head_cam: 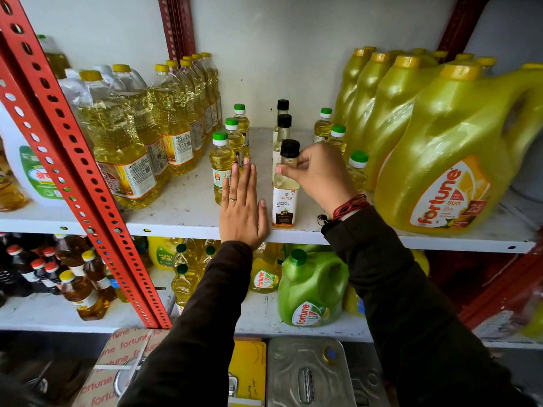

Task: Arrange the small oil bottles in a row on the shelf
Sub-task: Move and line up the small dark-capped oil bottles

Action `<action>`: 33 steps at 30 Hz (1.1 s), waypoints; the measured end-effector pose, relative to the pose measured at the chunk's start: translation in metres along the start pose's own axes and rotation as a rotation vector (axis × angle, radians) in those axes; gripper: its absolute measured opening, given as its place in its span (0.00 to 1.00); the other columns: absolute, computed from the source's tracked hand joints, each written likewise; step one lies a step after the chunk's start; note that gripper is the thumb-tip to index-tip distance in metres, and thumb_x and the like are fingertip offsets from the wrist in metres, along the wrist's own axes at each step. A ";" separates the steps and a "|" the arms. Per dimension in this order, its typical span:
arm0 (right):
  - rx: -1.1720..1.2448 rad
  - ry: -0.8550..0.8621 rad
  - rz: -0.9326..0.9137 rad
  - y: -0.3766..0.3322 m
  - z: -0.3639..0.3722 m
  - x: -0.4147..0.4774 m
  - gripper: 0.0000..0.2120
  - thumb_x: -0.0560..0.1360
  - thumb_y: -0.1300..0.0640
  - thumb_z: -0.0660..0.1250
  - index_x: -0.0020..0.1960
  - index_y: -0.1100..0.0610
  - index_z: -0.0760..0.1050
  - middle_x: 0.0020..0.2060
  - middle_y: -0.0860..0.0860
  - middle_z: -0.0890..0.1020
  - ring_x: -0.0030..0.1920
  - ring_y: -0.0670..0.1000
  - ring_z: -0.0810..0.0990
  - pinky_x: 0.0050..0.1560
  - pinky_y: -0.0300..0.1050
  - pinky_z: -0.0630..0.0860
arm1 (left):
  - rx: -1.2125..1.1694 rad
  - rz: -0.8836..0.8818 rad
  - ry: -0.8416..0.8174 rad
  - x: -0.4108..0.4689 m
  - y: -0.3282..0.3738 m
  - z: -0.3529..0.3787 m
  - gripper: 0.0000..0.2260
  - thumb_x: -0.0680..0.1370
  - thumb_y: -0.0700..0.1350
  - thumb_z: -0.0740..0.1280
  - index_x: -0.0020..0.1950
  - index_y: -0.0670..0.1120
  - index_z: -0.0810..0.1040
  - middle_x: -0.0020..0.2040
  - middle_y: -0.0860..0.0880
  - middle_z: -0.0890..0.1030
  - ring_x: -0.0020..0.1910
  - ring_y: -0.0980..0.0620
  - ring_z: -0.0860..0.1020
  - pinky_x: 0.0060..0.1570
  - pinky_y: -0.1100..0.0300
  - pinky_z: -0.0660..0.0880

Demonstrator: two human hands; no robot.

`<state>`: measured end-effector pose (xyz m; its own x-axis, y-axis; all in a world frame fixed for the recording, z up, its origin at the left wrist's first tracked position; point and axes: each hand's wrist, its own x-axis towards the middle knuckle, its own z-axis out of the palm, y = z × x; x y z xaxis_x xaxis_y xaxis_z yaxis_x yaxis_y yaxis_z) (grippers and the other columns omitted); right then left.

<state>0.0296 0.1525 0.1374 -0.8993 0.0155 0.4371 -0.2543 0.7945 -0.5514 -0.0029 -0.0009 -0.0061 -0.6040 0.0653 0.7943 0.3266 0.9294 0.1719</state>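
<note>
Three black-capped coconut oil bottles stand in a line running back on the white shelf (188,207). My right hand (316,174) grips the neck of the front one (284,201), near the shelf's front edge. The other two (282,127) stand behind it. To the left, three small green-capped yellow oil bottles (221,160) form a row going back. My left hand (242,207) lies flat on the shelf, fingers together, touching the front bottle of that row. Three more green-capped bottles (357,168) stand at the right, partly hidden behind my right hand.
Tall clear oil bottles with yellow caps (123,142) crowd the left side of the shelf. Big yellow Fortune jugs (446,160) fill the right side. A red perforated upright (67,148) crosses the left. The lower shelf holds a green jug (308,289) and darker bottles (79,286).
</note>
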 end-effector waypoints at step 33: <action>0.214 0.211 -0.037 -0.082 -0.033 0.024 0.32 0.64 0.40 0.80 0.60 0.58 0.82 0.56 0.51 0.86 0.54 0.45 0.84 0.60 0.39 0.80 | 0.015 -0.002 0.014 0.004 -0.112 -0.048 0.32 0.82 0.48 0.52 0.85 0.37 0.56 0.85 0.40 0.55 0.85 0.47 0.47 0.83 0.51 0.39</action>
<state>0.0411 0.1078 0.2171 -0.7998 0.1328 0.5853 -0.3749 0.6511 -0.6600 -0.0068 -0.1226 0.0057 -0.5944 0.0589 0.8020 0.3144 0.9350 0.1643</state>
